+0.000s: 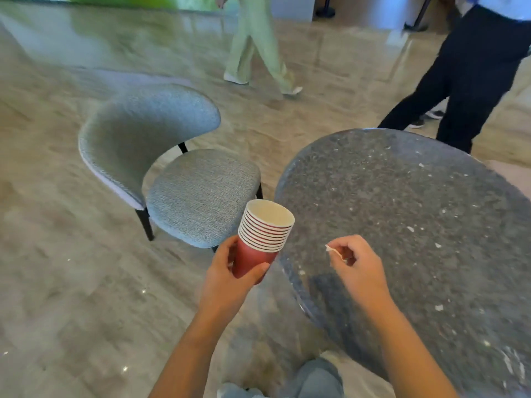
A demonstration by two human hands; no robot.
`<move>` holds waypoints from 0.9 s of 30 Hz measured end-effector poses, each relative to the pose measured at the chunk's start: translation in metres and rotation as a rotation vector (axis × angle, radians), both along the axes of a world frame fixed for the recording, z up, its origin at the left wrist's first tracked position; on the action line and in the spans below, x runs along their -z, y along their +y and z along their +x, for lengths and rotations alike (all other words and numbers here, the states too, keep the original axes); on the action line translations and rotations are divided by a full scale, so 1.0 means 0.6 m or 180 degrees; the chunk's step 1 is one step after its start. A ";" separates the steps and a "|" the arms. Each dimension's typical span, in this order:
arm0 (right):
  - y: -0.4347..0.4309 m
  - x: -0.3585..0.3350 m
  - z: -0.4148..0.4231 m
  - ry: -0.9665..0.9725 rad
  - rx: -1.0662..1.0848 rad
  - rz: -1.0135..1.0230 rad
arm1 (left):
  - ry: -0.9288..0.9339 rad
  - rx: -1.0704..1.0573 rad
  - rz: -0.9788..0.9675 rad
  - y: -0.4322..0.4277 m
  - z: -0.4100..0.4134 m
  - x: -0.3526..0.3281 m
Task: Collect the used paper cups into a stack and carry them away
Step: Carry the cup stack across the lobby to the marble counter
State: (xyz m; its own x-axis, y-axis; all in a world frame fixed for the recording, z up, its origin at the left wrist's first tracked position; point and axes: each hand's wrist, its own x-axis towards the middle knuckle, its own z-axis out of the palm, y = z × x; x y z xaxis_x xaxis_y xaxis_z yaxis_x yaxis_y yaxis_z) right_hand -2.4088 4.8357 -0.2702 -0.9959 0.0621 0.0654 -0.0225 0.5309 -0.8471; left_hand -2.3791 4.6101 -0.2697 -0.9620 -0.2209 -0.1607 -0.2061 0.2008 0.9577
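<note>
Ten or so red paper cups sit nested in one stack (265,234), white rims layered tight, and the left hand (230,280) has it: fingers and thumb wrap around the red base of the bottom cup. The stack is up in the air, tilted, with its open mouth leaning toward one o'clock. It hangs just off the nine o'clock edge of the round, dark speckled surface (416,196), not resting on it.

Over to the right hand (355,262), at three o'clock from the stack and above the near edge of the surface. Its fingers are curled in, and thumb and forefinger pinch a small white scrap (333,249). What the scrap is, I cannot tell. Pale flecks dot the surface.

At ten o'clock from the stack stands a grey upholstered chair (172,168) with dark legs, its seat close beside the surface. All around lies a glossy stone floor (71,282).

At twelve o'clock a person in pale green trousers (258,47) is mid-stride, and at two o'clock another person in black trousers (474,81) is just beyond the far edge of the surface. Down at six o'clock, the wearer's own grey-trousered leg (316,377) shows.
</note>
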 end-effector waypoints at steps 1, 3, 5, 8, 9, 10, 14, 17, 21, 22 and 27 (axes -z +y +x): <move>-0.030 -0.001 0.003 0.0006 -0.0074 0.0012 | -0.0014 -0.0101 -0.0024 -0.031 0.012 0.000; -0.092 -0.003 0.008 -0.0021 -0.0204 0.0026 | -0.0015 -0.0313 -0.0048 -0.091 0.035 0.001; -0.154 -0.005 0.010 -0.0040 -0.0356 0.0014 | 0.0020 -0.0508 -0.0022 -0.150 0.057 0.002; -0.244 -0.005 0.010 -0.0018 -0.0659 0.0026 | 0.0073 -0.0798 0.0011 -0.235 0.090 0.007; -0.273 -0.005 0.010 -0.0002 -0.0774 0.0021 | 0.0071 -0.0915 0.0012 -0.261 0.102 0.008; -0.302 -0.005 0.010 0.0019 -0.0896 0.0005 | 0.0059 -0.1037 -0.0014 -0.287 0.114 0.009; -0.402 0.001 -0.002 0.0052 -0.1341 -0.0057 | 0.0045 -0.1507 -0.0013 -0.368 0.149 0.011; -0.471 0.006 -0.018 0.0003 -0.1678 -0.0066 | 0.0058 -0.1844 0.0032 -0.418 0.163 0.014; -0.560 0.003 -0.051 0.0095 -0.1978 -0.0098 | 0.0109 -0.2228 0.0216 -0.477 0.156 0.031; -0.583 0.002 -0.062 0.0122 -0.2022 -0.0108 | 0.0109 -0.2299 0.0284 -0.492 0.150 0.035; -0.704 -0.003 -0.138 0.0045 -0.2149 -0.0239 | 0.0126 -0.2515 0.0489 -0.597 0.088 0.039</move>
State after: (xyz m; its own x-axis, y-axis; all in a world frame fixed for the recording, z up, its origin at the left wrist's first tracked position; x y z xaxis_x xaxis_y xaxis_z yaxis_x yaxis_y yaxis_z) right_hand -2.4916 4.4136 -0.2682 -0.8169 -0.5683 0.0984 -0.3398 0.3364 -0.8783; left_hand -2.3264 4.2518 -0.2932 -0.5363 -0.8165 -0.2137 -0.1974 -0.1248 0.9723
